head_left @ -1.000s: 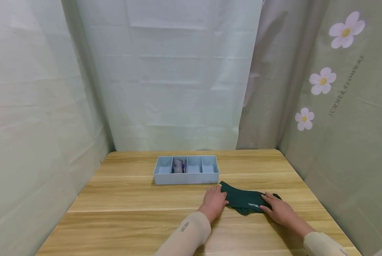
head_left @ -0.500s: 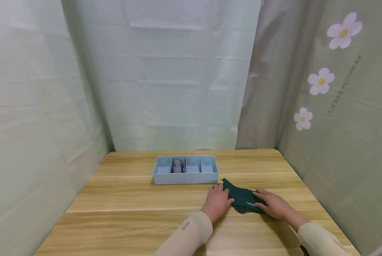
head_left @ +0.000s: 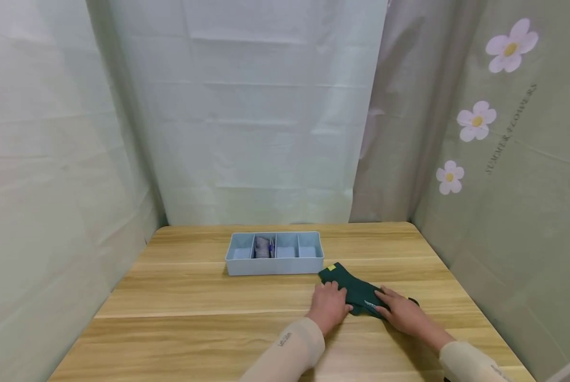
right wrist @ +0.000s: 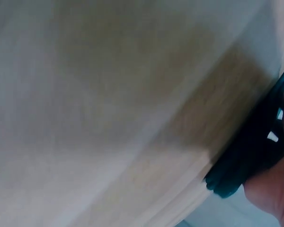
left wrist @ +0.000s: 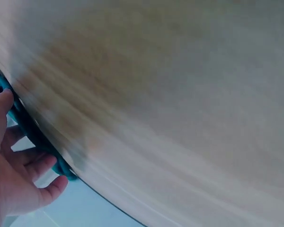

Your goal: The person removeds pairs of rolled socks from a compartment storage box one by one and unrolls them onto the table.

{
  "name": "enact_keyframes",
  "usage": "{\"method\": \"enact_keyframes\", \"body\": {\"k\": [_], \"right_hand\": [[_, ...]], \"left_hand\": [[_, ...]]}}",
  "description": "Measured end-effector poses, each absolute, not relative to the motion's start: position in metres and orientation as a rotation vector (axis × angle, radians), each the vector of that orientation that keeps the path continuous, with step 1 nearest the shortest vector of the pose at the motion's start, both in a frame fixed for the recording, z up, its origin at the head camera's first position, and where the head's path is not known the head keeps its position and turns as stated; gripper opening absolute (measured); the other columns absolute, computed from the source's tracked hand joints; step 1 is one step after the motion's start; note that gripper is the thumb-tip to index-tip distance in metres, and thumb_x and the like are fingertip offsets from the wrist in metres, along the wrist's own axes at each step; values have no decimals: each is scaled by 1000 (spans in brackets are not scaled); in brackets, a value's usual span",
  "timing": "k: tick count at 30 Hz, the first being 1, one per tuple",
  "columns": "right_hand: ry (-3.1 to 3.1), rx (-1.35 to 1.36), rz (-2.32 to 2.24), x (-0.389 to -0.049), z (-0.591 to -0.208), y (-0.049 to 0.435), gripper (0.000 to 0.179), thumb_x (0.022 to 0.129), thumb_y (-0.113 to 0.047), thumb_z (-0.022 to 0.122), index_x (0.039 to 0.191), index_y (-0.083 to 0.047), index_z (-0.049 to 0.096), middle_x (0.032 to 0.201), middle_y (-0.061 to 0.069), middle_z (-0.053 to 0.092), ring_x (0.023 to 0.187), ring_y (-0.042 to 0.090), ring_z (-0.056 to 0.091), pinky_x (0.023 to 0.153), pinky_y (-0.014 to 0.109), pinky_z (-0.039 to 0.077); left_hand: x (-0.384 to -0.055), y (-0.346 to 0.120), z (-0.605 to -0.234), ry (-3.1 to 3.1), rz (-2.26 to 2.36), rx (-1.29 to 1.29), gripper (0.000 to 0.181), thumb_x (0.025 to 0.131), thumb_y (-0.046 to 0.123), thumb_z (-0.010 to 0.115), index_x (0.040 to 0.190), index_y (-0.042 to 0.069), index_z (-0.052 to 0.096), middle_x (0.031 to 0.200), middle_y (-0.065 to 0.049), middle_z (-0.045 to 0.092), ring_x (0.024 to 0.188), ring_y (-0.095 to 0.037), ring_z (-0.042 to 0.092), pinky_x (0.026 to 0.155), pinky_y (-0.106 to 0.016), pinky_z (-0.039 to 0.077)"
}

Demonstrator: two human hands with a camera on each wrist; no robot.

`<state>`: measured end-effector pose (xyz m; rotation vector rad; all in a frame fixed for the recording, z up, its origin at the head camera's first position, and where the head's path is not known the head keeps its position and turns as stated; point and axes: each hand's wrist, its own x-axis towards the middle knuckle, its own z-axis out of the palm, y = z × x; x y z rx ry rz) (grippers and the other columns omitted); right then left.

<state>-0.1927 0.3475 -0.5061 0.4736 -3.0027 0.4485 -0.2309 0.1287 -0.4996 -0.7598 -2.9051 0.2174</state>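
A dark green sock (head_left: pixel 359 292) lies flat on the table, with pale lettering near its middle and a yellow patch at its far left end. Whether it is one sock or a stacked pair I cannot tell. My left hand (head_left: pixel 329 306) rests along the near left edge, fingertips on the cloth and thumb at the edge. Across the right part, over some of the lettering, my right hand (head_left: pixel 402 315) lies with fingers spread. The left wrist view has the left hand's loosely bent fingers against the sock (left wrist: pixel 31 130). Dark bunched cloth of the sock (right wrist: pixel 246 156) fills the right wrist view's edge.
A light blue divided box (head_left: pixel 275 267) stands behind the sock, near its yellow-patched end. Its second compartment from the left holds a rolled grey bundle (head_left: pixel 262 248). The wooden table (head_left: pixel 180 297) is bordered by hanging cloth (head_left: pixel 275 132) at the back and sides.
My left hand has slid off the sock's left end toward its near edge, uncovering the yellow patch. That end has swung away from me. The right hand has shifted slightly left.
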Motion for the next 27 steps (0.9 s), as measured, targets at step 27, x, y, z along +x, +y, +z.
{"method": "enact_keyframes", "body": {"k": [27], "right_hand": [[-2976, 502, 388, -189, -490, 321, 51, 93, -29, 70, 126, 8, 63, 132, 30, 56, 114, 43, 60, 93, 55, 48]], "left_hand": [[-239, 118, -497, -2844, 145, -827, 43, 99, 43, 58, 134, 18, 62, 140, -7, 54, 127, -22, 52, 98, -40, 46]]}}
